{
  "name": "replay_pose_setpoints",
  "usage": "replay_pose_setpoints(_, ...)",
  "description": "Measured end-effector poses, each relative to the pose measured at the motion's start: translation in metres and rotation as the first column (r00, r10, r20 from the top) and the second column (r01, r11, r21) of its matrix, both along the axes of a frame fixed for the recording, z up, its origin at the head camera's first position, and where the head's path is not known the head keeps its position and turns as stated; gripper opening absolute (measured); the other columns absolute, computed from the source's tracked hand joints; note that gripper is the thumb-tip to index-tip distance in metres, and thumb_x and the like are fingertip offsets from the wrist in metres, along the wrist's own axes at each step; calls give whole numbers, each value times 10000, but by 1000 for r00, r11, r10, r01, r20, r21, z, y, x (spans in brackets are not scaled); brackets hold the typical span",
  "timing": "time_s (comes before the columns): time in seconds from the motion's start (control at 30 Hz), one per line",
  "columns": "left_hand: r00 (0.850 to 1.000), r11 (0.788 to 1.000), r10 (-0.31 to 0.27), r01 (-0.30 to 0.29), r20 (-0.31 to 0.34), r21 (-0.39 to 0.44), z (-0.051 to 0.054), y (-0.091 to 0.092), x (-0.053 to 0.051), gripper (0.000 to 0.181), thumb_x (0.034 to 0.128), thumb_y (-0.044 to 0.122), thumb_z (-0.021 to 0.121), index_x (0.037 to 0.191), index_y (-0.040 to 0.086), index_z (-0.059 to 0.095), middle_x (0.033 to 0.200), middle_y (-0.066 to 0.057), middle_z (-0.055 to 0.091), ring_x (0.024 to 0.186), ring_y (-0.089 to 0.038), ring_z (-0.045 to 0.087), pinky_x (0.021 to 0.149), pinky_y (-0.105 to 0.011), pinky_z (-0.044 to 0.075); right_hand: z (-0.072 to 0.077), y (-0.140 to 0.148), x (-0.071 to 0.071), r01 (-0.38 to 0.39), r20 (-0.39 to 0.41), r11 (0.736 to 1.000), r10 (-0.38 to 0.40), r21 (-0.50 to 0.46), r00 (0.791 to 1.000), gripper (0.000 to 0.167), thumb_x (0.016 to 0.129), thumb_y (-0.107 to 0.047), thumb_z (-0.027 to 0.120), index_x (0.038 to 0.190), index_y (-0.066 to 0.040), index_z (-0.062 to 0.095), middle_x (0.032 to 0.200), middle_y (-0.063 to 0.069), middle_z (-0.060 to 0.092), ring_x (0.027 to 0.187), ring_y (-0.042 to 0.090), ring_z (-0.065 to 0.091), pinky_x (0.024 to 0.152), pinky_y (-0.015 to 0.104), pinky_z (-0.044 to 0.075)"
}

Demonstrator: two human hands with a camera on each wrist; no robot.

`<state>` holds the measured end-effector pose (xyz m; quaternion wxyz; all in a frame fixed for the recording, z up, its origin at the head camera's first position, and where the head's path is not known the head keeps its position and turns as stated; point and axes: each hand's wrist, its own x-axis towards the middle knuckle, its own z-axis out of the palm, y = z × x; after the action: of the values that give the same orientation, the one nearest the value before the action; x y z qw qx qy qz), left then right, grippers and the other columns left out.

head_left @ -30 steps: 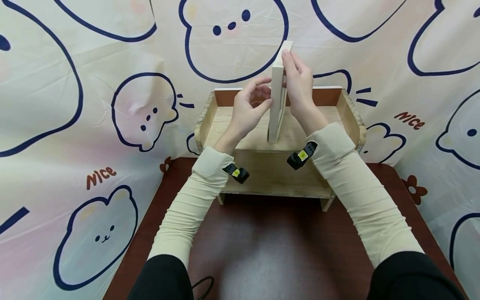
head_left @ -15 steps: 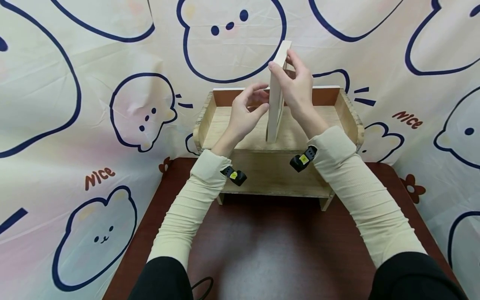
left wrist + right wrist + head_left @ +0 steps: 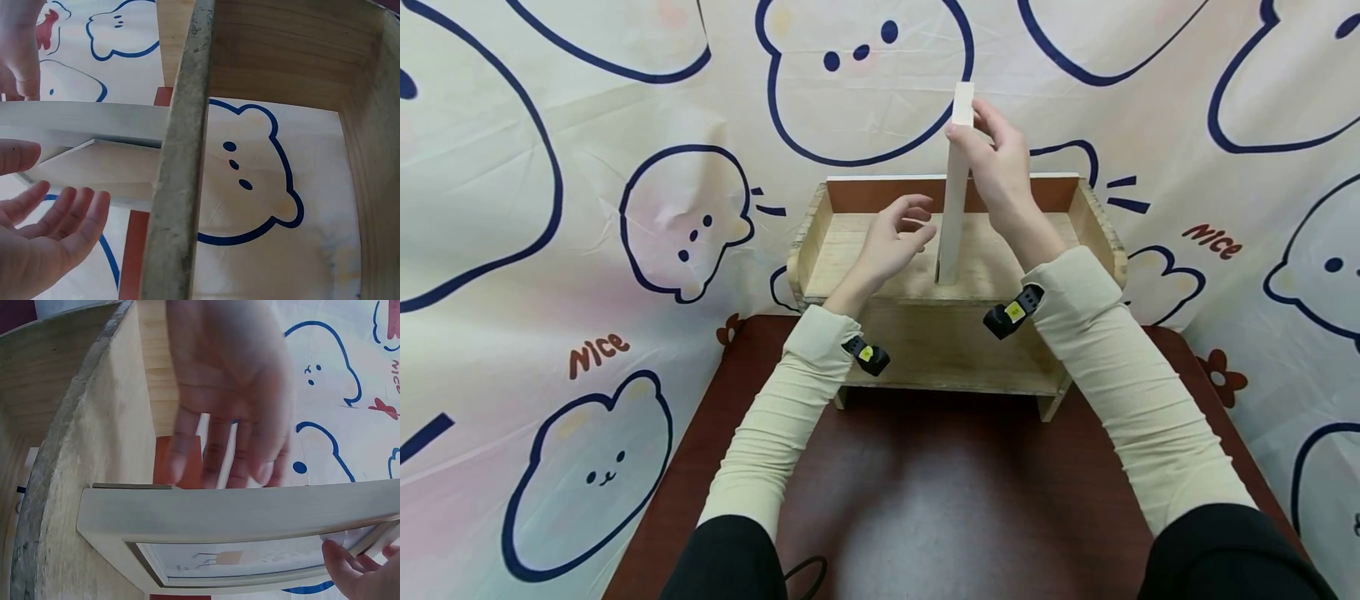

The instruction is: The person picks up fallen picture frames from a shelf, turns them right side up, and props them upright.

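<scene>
Artwork (image 3: 253, 557) is hidden from my head view; the right-wrist one shows it slanted, with an orange patch (image 3: 229, 557). The cream frame (image 3: 953, 208) stands upright on the shelf (image 3: 859, 257) at one o'clock, right fingers (image 3: 996, 123) pinching its top, left fingers (image 3: 907, 202) released, loosely curled toward its eight o'clock.

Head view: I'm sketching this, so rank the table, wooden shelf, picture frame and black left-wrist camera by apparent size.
Largest: table, partly cut off
Wooden shelf
Picture frame, seen edge-on
Smallest: black left-wrist camera
</scene>
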<state>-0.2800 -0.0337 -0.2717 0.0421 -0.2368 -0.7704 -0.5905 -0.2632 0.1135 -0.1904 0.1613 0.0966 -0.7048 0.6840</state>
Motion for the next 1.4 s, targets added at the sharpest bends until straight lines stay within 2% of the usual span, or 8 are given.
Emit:
replay_pose_setpoints(0.2,1000,998,7,-6,20,-60,-7,3,-3,374,890,149,574,1238,37,497,1117,-154,562,980,-244,562,731,-292,506,-1,3,-1,-51,-8,998,50,-49,999,442,875,-208,539,1313,-165,495,1264,17,511,1101,155,432,941,364,354)
replay_pose_setpoints(0.5,998,990,70,-68,7,-126,-11,3,-6,336,866,130,600,1172,1,550,1049,-144,598,945,-259,573,753,-270,480,-3,-1,-1,-46,-7,996,45,-73,999,475,878,-181,530,1347,-146,457,1283,8,511,1106,140,433,946,308,348)
replay_pose_setpoints(0.6,995,985,92,-95,-30,-146,-12,4,-7,304,857,117,611,1133,-7,582,985,-133,619,900,-228,585,720,-246,474,-4,-2,-2,-44,-17,997,44,-58,999,473,883,-184,525,1349,-144,453,1279,17,511,1098,139,430,927,284,350)
replay_pose_setpoints(0.8,979,966,122,-155,-166,-205,-10,6,-3,264,847,85,608,1078,-40,627,908,-133,652,839,-195,605,694,-229,466,-3,-3,-1,-38,-19,999,37,-36,999,475,886,-194,518,1354,-155,447,1275,13,509,1088,136,422,907,266,343)
replay_pose_setpoints(1.0,962,956,159,-206,-220,-210,-8,4,-1,246,839,82,606,1054,-33,639,905,-126,653,833,-187,606,715,-226,471,-3,-4,-1,-35,-25,999,34,-32,999,470,886,-191,511,1351,-156,452,1280,18,504,1088,138,423,905,278,346)
replay_pose_setpoints(1.1,960,962,143,-192,-239,-195,-10,4,1,273,831,77,602,1072,-48,629,926,-146,650,851,-201,607,724,-235,487,-3,-4,-1,-31,-29,999,30,-31,999,464,884,-192,512,1344,-157,462,1279,14,505,1086,141,425,902,290,348)
replay_pose_setpoints(1.23,972,973,94,-135,-213,-186,-13,5,3,361,801,43,602,1139,-81,585,1016,-196,633,930,-249,605,757,-278,505,-3,-5,-1,-25,-38,999,24,-29,999,466,882,-192,518,1342,-154,464,1268,18,511,1075,145,434,892,300,356)
replay_pose_setpoints(1.4,979,970,67,-109,-192,-217,-15,6,5,360,782,14,602,1136,-50,603,1063,-187,629,967,-252,603,788,-284,496,-2,-5,-1,-22,-38,999,21,-29,999,484,880,-195,523,1356,-151,445,1283,26,502,1080,145,437,892,296,357)
